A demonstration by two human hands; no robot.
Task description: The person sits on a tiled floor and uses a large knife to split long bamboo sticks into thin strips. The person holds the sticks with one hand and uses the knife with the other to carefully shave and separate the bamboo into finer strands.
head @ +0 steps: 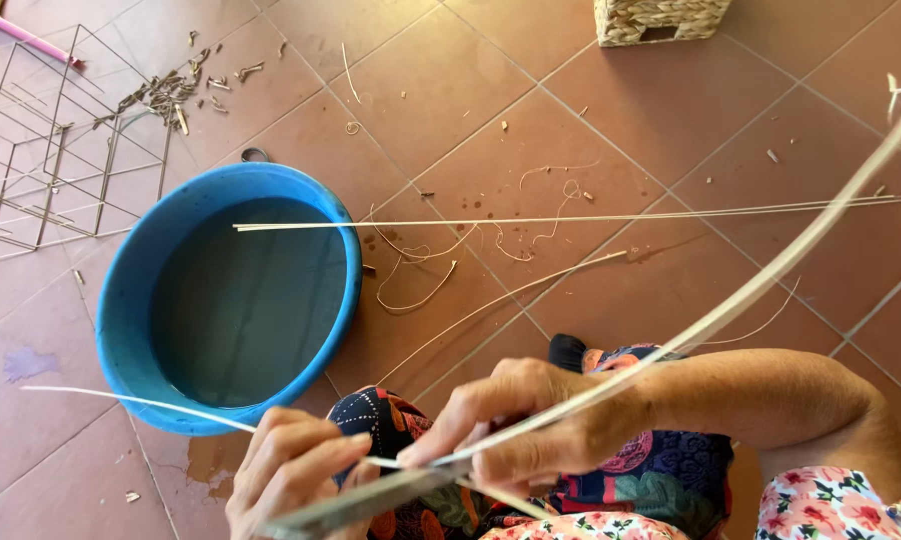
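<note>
My left hand (295,475) grips a flat grey blade or strip (370,500) at the bottom of the view, with a thin pale reed strand (130,402) running out to the left over the basin. My right hand (530,430) pinches a long, wide, curved cane strip (760,285) that arcs up to the right, its tip near the frame's edge. The two hands meet above my lap, which is covered in patterned cloth (660,470).
A blue plastic basin (130,300) of water sits on the terracotta tile floor at left, with long thin reeds (570,217) resting across its rim. A wire frame (50,150) lies at far left. A woven basket (660,20) stands at the top. Cane scraps (170,95) litter the floor.
</note>
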